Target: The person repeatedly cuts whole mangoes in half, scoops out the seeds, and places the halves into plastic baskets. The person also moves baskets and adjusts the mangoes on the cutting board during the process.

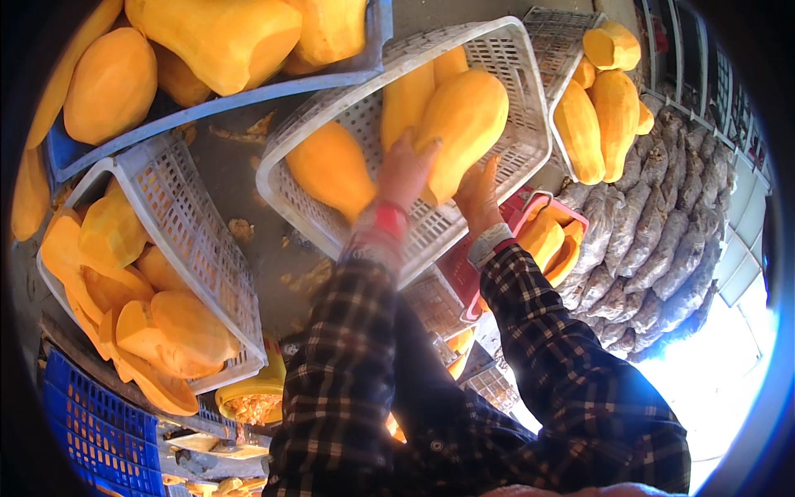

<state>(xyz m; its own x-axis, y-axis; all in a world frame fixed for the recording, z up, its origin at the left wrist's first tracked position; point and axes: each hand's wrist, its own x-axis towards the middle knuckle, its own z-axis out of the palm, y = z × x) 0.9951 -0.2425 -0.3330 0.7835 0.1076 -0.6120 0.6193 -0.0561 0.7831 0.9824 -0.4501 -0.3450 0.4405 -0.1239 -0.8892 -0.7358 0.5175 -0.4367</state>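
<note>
In the head view, a white plastic crate [528,74] stands before me with several peeled orange squashes in it. Both my hands are at the large peeled squash [470,118] on its right side. My left hand [404,171] lies against its near left side, fingers touching its surface. Cupped at its lower end, my right hand [478,192] has its thumb raised; the contact there is partly hidden. Left of my left hand lies another peeled squash [332,168], and a third [407,102] rests behind my fingers.
A blue bin [267,96] of peeled squashes is at upper left. A white crate [186,211] of cut pieces stands at left, above a blue crate [102,422]. At right are a red crate [459,273], more squashes [615,118] and stacked filled plastic bags [652,236].
</note>
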